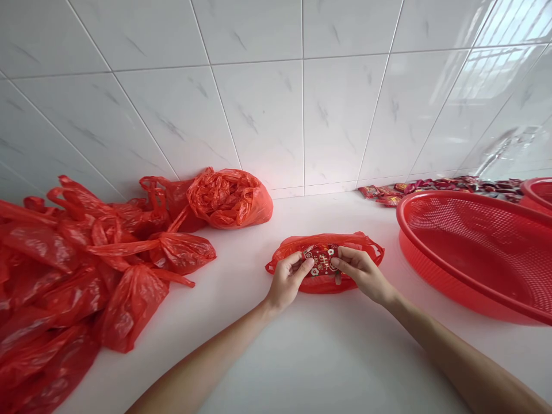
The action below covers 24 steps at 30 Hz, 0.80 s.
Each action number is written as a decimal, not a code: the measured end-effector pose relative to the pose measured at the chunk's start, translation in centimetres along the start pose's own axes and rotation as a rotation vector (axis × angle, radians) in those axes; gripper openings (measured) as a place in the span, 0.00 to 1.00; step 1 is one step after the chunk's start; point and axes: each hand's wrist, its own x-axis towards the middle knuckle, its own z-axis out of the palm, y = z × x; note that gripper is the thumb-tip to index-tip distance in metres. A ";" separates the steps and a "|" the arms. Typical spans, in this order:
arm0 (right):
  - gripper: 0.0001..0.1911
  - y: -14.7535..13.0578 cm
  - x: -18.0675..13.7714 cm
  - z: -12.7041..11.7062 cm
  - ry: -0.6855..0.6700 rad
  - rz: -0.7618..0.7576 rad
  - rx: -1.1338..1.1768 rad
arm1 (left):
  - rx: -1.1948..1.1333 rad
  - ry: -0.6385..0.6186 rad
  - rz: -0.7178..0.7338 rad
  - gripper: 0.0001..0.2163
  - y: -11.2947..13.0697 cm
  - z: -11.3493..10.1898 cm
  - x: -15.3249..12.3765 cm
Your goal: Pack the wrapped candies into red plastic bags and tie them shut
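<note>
Between my two hands is a small dark red candy packet (321, 261), printed with pale flowers and light characters. My left hand (288, 279) pinches its left end between thumb and fingers. The right end is gripped the same way by my right hand (362, 271). Directly beneath lies an open red plastic bag (323, 286) on the white counter (276, 356), its rim spread around the packet. Whatever else lies inside that bag is hidden by the packet and my hands.
A heap of tied red plastic bags (52, 276) covers the left side. Behind it sits a bundle of red bags (230, 198) against the tiled wall (259, 115). At right stands a large red basket (448, 276), with many small packets (390, 195) behind it and another red basket (541, 192) beyond.
</note>
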 end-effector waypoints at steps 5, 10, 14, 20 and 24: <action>0.18 0.0 -0.1 0.2 0.015 0.028 0.056 | 0.011 -0.009 -0.011 0.15 0.0 0.0 -0.1; 0.19 -0.4 -0.1 0.4 0.070 0.034 0.023 | -0.015 -0.075 0.003 0.16 0.5 0.1 -0.3; 0.20 -0.4 -0.1 0.4 0.055 0.015 -0.004 | -0.033 -0.111 0.012 0.17 0.7 0.2 -0.3; 0.22 -0.1 0.1 0.2 0.039 0.015 0.000 | -0.038 -0.097 0.001 0.17 0.7 0.2 -0.2; 0.22 0.1 0.1 0.3 0.040 0.017 -0.015 | -0.046 -0.089 -0.007 0.17 0.6 0.1 -0.3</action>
